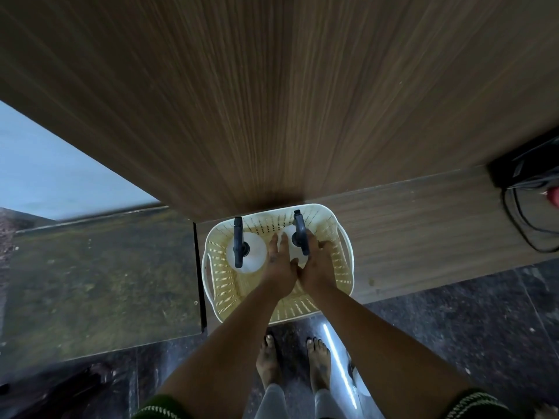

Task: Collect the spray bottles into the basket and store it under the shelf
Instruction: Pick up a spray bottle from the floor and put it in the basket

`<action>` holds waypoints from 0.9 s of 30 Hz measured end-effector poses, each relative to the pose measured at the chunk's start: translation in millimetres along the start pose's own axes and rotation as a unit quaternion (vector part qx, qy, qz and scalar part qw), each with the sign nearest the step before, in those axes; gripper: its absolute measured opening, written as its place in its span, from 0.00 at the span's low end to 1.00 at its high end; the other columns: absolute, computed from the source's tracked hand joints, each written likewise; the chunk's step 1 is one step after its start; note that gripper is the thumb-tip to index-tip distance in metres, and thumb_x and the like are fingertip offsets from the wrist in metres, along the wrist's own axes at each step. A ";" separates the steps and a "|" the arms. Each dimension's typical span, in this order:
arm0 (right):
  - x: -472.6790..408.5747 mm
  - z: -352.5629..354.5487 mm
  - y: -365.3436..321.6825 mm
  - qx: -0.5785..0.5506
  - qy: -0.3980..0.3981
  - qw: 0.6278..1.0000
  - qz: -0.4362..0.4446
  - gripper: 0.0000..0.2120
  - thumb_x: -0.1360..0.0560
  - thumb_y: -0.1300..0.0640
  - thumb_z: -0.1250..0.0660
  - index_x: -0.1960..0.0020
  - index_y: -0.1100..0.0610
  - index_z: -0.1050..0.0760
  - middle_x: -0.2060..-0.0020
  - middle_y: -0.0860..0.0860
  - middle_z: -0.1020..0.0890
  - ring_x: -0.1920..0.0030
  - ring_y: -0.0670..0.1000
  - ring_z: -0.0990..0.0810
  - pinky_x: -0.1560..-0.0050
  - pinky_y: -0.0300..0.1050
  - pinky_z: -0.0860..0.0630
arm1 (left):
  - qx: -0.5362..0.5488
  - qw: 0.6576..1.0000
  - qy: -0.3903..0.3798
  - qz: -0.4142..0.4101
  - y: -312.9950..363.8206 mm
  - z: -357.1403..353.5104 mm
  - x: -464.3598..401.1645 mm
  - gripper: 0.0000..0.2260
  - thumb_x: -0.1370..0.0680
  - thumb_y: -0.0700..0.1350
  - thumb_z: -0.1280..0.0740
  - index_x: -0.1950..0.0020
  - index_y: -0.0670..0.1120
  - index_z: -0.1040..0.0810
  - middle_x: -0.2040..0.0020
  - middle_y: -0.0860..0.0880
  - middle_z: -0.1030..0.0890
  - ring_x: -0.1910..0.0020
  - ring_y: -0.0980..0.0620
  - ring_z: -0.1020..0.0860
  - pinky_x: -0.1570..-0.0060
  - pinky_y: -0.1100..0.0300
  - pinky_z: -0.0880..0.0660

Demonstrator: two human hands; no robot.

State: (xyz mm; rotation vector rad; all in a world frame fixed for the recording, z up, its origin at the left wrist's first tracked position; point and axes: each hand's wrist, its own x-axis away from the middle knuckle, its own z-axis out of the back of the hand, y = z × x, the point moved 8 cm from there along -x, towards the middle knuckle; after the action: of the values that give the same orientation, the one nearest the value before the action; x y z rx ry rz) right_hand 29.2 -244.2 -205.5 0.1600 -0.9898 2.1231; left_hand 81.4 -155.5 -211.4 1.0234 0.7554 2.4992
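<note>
A cream perforated basket (pixel 343 252) stands on a low wooden ledge (pixel 423 225) against a tall wood-grain panel. Inside it, at the left, a white spray bottle with a dark trigger head (pixel 246 252) stands upright and free. A second white spray bottle (pixel 298 234) stands at the right of the basket. Both my hands reach into the basket around this second bottle: my left hand (pixel 279 261) presses its left side, my right hand (pixel 316 261) wraps its right side beside the trigger.
The wood-grain panel (pixel 272 101) rises right behind the basket. A grey mottled slab (pixel 99 276) lies to the left. A black device with cables (pixel 529 189) sits at the ledge's right end. Dark tiled floor and my bare feet (pixel 296 364) are below.
</note>
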 end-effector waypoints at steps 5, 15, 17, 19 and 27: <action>-2.9 3.5 -1.2 0.003 -0.005 1.000 0.010 0.40 0.30 0.57 0.27 0.25 0.49 0.44 0.36 0.60 0.34 0.41 0.58 0.25 0.43 0.47 0.25 | -0.015 1.000 -0.006 -0.014 1.0 1.0 -1.6 0.31 0.19 0.39 0.44 0.22 0.43 0.58 0.21 0.43 0.59 0.22 0.44 0.56 0.25 0.56 0.52; 17.4 22.2 -8.8 -0.007 -0.026 0.999 -0.045 0.44 0.29 0.60 0.29 0.24 0.55 0.54 0.29 0.60 0.40 0.36 0.59 0.28 0.40 0.47 0.27 | 0.015 0.999 0.023 -0.018 5.9 9.6 20.4 0.29 0.18 0.42 0.45 0.22 0.41 0.57 0.21 0.44 0.57 0.21 0.47 0.55 0.26 0.61 0.53; 26.4 30.4 -14.9 -0.009 -0.026 0.999 -0.039 0.41 0.29 0.62 0.29 0.25 0.56 0.49 0.32 0.59 0.37 0.37 0.59 0.27 0.41 0.48 0.26 | 0.023 0.999 0.043 -0.010 10.2 17.3 31.9 0.28 0.18 0.43 0.44 0.22 0.40 0.54 0.21 0.42 0.53 0.22 0.45 0.51 0.26 0.57 0.50; 35.9 37.8 -21.7 -0.003 -0.029 0.999 -0.025 0.37 0.30 0.62 0.29 0.28 0.57 0.45 0.34 0.58 0.33 0.38 0.59 0.26 0.41 0.49 0.25 | 0.026 0.998 0.061 -0.004 13.2 25.7 43.4 0.27 0.18 0.43 0.43 0.22 0.40 0.50 0.22 0.41 0.48 0.23 0.43 0.47 0.25 0.53 0.46; 71.8 61.4 -35.8 0.007 -0.018 0.999 0.027 0.23 0.30 0.62 0.30 0.39 0.58 0.36 0.41 0.57 0.29 0.46 0.56 0.24 0.48 0.46 0.25 | 0.012 0.984 0.172 -0.038 19.9 53.3 110.1 0.18 0.19 0.43 0.42 0.30 0.41 0.35 0.33 0.43 0.32 0.33 0.43 0.32 0.36 0.52 0.34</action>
State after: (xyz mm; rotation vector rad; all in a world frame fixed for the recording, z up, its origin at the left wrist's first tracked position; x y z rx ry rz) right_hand -7.8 -230.0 -112.6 0.1803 -1.0102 2.1841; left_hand 42.4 -99.5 -108.0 0.5616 0.9026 2.6375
